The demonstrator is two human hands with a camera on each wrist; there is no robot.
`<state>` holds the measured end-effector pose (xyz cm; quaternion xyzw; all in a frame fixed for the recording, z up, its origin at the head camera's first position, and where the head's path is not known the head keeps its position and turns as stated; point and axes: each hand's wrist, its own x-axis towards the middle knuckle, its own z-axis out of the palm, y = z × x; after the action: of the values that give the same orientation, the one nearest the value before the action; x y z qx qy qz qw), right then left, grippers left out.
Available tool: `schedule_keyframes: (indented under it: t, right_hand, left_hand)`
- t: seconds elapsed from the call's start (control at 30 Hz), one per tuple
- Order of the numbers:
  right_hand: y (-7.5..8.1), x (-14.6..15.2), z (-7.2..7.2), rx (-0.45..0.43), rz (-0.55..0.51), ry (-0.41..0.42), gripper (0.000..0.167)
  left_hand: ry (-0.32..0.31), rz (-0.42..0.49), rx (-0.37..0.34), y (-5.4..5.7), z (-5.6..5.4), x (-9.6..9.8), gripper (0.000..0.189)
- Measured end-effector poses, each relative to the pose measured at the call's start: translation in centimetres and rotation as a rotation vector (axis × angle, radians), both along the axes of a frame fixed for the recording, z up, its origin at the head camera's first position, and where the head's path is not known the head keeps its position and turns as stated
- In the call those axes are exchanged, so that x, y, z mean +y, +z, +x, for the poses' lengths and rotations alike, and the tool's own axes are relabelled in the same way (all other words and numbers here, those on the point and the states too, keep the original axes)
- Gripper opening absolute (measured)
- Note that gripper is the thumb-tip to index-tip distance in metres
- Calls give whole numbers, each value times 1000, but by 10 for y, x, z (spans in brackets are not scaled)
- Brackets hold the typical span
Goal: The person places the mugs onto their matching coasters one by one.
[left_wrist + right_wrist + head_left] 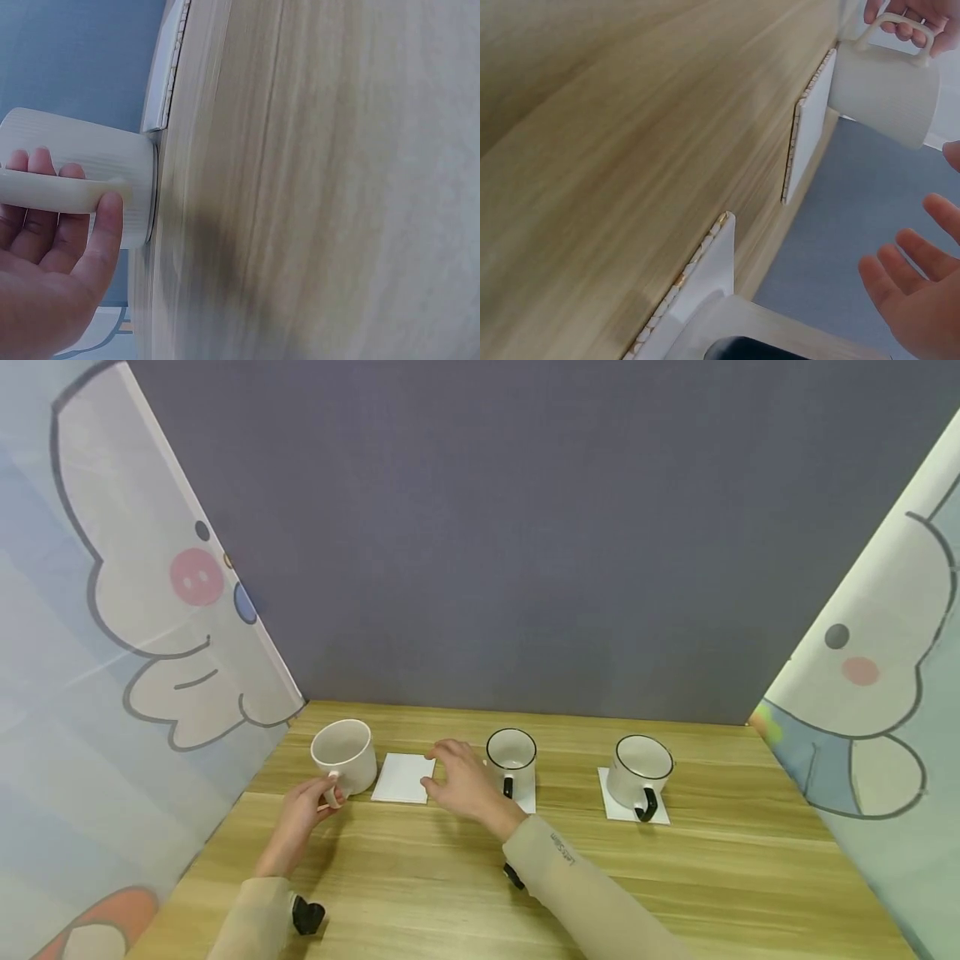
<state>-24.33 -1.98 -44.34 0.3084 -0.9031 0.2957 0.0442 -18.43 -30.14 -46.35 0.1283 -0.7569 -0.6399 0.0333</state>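
At the left of the table, my left hand [302, 810] grips the handle of a plain white mug [358, 770]. Its fingers pass behind the handle and the thumb presses on the handle's outer side in the left wrist view. The mug [885, 90] stands upright, close beside a square white coaster [402, 779]. Over the gap between that coaster and the middle mug [522, 777] hovers my right hand [467, 783], fingers spread and holding nothing. This middle mug is white with a black rim and black handle, and sits on a white coaster partly hidden by my wrist.
Further right, another black-rimmed white mug [630, 783] rests on its own white coaster [611, 806], handle toward me. A grey panel [525, 543] rises behind the wooden table [420, 893]. Cartoon-printed curtains [172, 693] hang at both sides.
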Motion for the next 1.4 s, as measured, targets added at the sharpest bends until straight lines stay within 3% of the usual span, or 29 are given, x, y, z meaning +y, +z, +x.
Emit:
schedule_keyframes:
  t: [0.17,0.53,0.67,0.97,1.4]
  right_hand:
    - [-5,-6,-1,-3,59,6,41]
    - [-22,-5,-15,-34,178,-19,48]
    - [-25,-9,-16,-67,184,-16,49]
    - [-33,-17,-19,-39,194,-9,49]
    - [-42,-22,-21,-111,235,4,55]
  left_hand:
    - [8,-1,-9,-2,3,-4,37]
    - [-4,-2,-11,1,-1,0,38]
    - [-1,1,-5,1,0,0,38]
    - [5,10,13,0,-1,2,37]
    - [10,2,-12,1,0,2,36]
